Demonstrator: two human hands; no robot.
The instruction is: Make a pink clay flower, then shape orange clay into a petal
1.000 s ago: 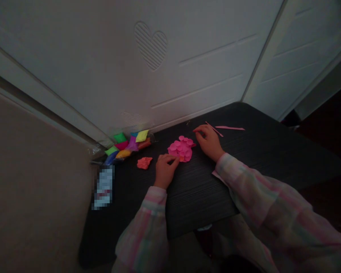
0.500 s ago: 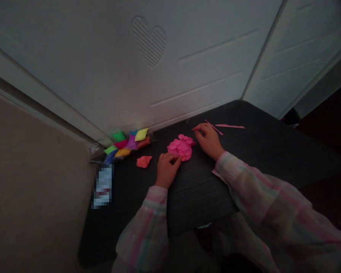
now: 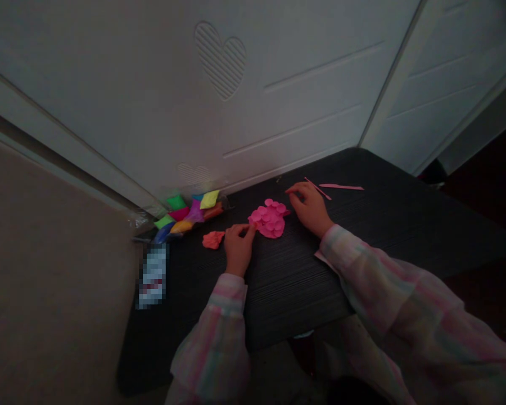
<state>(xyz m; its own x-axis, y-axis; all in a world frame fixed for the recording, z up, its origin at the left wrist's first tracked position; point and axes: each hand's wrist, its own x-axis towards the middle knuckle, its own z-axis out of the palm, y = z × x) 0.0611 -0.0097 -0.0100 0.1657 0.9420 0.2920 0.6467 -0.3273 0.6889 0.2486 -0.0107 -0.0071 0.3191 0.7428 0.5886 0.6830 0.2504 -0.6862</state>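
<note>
A bumpy pink modelling-clay shape, covered with several small flattened discs, lies on the dark table between my hands. My left hand is at its left edge, thumb and forefinger pinched around what looks like a small piece of orange clay. Just left of that hand rests a crumpled orange clay lump. My right hand is on the far right side of the pink shape, its fingertips pressed together; whatever may be in them is too small to tell.
Colourful clay packets in clear plastic lie against the white panel. A blurred-out pale item sits at the table's left edge. Two thin pink tools lie beyond my right hand on the dark table.
My left hand has moved left and slightly away from me, off the pink shape's near edge to its left side. My right hand has stayed in place.
</note>
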